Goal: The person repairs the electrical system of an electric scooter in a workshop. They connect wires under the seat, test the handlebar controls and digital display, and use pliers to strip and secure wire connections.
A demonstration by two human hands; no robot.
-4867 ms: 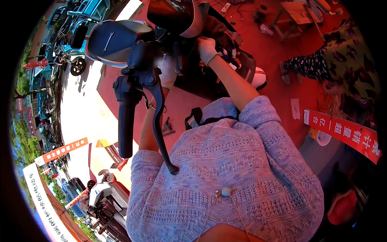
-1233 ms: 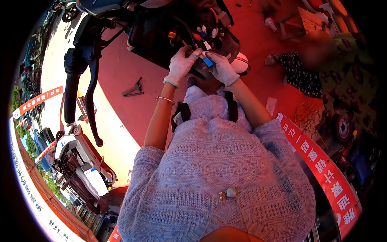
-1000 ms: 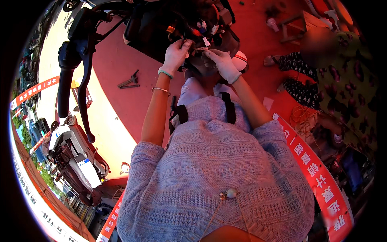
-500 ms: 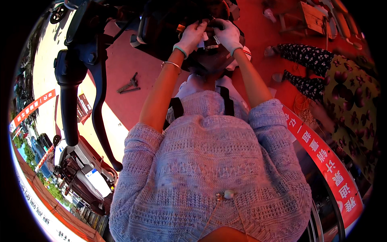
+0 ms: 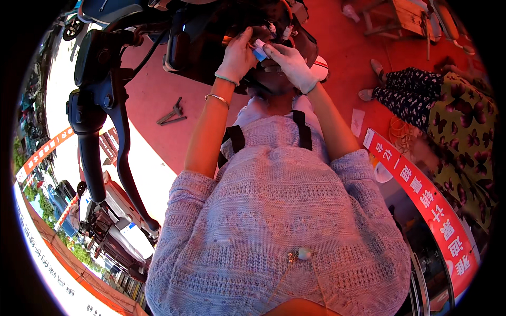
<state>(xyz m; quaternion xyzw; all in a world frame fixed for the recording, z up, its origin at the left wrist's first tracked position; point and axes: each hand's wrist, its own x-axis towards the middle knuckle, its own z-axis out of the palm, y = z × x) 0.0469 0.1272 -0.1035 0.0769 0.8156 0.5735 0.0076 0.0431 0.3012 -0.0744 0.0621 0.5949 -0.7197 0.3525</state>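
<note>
Connector, a small light-blue and white plastic piece, sits pinched between the two gloved hands, right at the fingertips where they meet. It is short and blocky, paler than the dark parts around it, and partly hidden by the fingers, so its full shape cannot be told. The left hand, in a white glove, curls around it from the left with the fingers closed onto it; a thin bracelet rings the bare forearm below the glove. The right hand, also in a white glove, comes in from the right, its fingers pressed narrow against the same piece. Just beyond both hands lies the dark open body of a scooter, with a tangle of wires close above the right hand's fingertips. Well to the left of the left hand stands a black handlebar with its long brake lever hanging down. Pliers lie on the red floor, between the handlebar and the left forearm. To the right of the right hand, well apart, another person in flowered clothes sits on the floor.
</note>
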